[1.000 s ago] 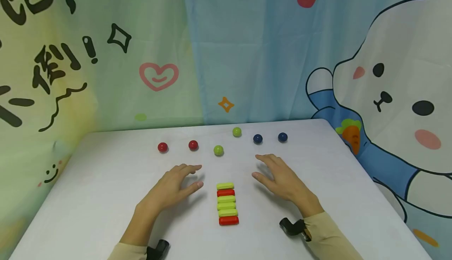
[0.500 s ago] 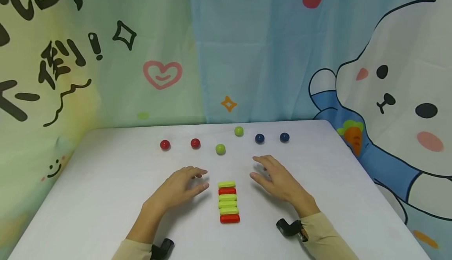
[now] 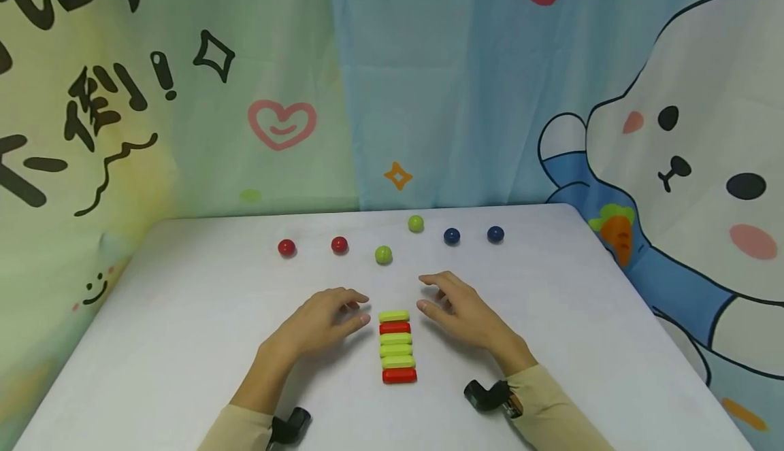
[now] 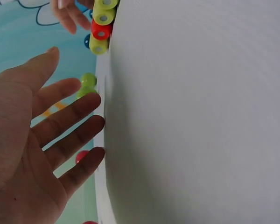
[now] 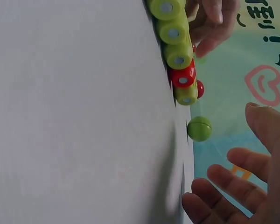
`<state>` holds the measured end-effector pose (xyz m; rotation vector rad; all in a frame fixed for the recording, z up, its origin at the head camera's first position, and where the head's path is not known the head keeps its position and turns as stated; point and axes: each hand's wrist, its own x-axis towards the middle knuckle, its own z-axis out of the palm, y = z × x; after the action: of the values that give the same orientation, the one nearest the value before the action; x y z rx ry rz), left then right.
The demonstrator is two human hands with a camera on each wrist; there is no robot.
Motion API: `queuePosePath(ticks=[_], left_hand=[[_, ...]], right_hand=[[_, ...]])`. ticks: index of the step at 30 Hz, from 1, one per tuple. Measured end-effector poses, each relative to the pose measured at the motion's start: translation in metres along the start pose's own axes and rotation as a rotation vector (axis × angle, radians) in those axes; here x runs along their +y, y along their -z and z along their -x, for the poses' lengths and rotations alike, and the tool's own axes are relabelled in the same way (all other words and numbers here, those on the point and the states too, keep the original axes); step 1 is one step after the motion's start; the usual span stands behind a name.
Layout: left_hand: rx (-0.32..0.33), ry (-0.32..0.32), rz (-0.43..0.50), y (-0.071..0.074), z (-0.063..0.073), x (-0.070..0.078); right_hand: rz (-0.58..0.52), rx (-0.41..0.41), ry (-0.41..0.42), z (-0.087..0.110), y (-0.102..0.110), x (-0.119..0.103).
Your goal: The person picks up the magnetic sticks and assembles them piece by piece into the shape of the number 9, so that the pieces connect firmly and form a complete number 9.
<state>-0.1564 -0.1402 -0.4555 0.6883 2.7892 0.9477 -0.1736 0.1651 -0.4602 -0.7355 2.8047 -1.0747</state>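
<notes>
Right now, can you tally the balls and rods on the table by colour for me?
Red balls: 2
Green balls: 2
Blue balls: 2
Red rods: 2
Yellow-green rods: 4
Total: 12

Printed curtain (image 3: 416, 90) (cartoonish), white table (image 3: 190, 301).

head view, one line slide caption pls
Left hand and right hand flank a column of yellow-green and red rods, with red balls, green balls and blue balls beyond.
</notes>
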Motion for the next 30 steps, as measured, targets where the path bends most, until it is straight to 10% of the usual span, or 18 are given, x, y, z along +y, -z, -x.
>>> queuePosePath(ticks=[30], left_hand=[[-0.067, -0.028, -0.047, -0.012, -0.026, 0.014]], right_hand=[[-0.041, -0.083, 0.025, -0.003, -0.005, 0.0]])
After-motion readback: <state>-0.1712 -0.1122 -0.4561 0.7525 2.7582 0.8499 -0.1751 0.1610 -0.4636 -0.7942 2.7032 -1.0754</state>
